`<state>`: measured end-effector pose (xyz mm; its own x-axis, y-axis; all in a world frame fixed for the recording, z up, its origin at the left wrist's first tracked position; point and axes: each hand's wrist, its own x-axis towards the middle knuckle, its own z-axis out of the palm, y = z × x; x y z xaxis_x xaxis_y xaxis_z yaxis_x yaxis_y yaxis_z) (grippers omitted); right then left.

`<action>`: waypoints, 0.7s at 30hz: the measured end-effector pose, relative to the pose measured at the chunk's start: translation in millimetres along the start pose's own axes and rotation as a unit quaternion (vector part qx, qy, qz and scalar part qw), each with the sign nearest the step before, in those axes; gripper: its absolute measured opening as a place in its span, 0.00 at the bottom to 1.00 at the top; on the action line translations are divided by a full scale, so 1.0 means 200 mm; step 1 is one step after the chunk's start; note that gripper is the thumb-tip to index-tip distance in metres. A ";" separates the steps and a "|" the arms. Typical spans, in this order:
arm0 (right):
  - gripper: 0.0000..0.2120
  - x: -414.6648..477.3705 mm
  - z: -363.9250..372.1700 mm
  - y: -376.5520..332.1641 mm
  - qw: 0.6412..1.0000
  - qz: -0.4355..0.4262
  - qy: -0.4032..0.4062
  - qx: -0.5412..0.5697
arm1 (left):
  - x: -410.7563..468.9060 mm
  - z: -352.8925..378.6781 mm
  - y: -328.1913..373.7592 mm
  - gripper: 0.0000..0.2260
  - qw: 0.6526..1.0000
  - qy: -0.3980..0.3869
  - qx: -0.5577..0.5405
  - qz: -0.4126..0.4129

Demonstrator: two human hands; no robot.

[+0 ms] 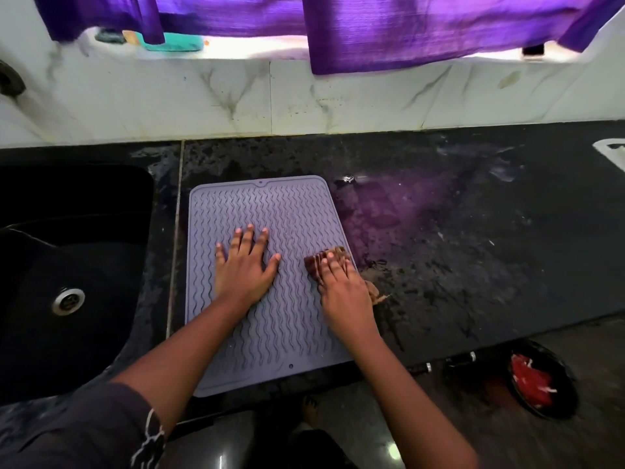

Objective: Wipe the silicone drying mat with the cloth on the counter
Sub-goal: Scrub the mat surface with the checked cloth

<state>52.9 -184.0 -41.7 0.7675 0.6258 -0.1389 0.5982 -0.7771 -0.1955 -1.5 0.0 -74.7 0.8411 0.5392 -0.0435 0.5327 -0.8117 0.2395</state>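
On the dark, wet-streaked counter (473,248), just right of the black sink (67,248): the silicone drying mat (291,211), lying flat, long side running away from the body, near end reaching the counter's front edge.

Lilac-grey in colour, rectangular with rounded corners and a low raised rim. Covered edge to edge in rows of wavy ridges. Small notch at the middle of the far rim; small round hole near the near right corner. No folds or lifted corners visible.

Left hand (245,265) palm-down near the mat's middle, fingers straight and spread wide, pressing the mat against the counter.

Right hand (345,292) at the mat's right edge, fingers fairly straight and close together, laid over a bunched brown-red cloth (316,265) and pressing it down. Cloth partly on the mat, partly spilling off its edge onto the counter under the palm.

Elsewhere: metal drain (68,301) in the sink, pale marbled wall tiles (236,96) behind the counter, purple curtain (406,28) above, and a dark bowl (571,390) of red pieces down on the floor at right.
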 end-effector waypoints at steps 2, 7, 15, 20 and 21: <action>0.23 0.05 -0.05 0.01 0.999 0.013 -0.009 0.030 | 0.00 0.00 0.00 0.29 1.000 -0.001 -0.001 0.002; 0.23 0.21 -0.09 -0.02 0.992 0.062 0.038 0.104 | -0.01 -0.01 0.00 0.29 1.000 -0.004 -0.001 0.003; 0.26 0.14 -0.03 -0.02 0.999 0.044 0.013 -0.007 | -0.01 -0.01 0.00 0.29 1.000 0.001 0.000 0.005; 0.26 -0.15 -0.01 -0.01 0.998 0.046 -0.012 -0.034 | -0.01 -0.01 0.00 0.29 1.000 0.000 0.001 0.008; 0.25 -0.15 -0.03 0.00 0.998 0.046 -0.013 -0.030 | -0.01 -0.01 0.00 0.29 1.000 0.000 -0.001 0.008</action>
<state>31.7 -203.3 -32.3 0.8143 0.5520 -0.1793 0.5385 -0.8338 -0.1215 -3.8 -1.3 -71.6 0.8497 0.5259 -0.0389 0.5187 -0.8201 0.2415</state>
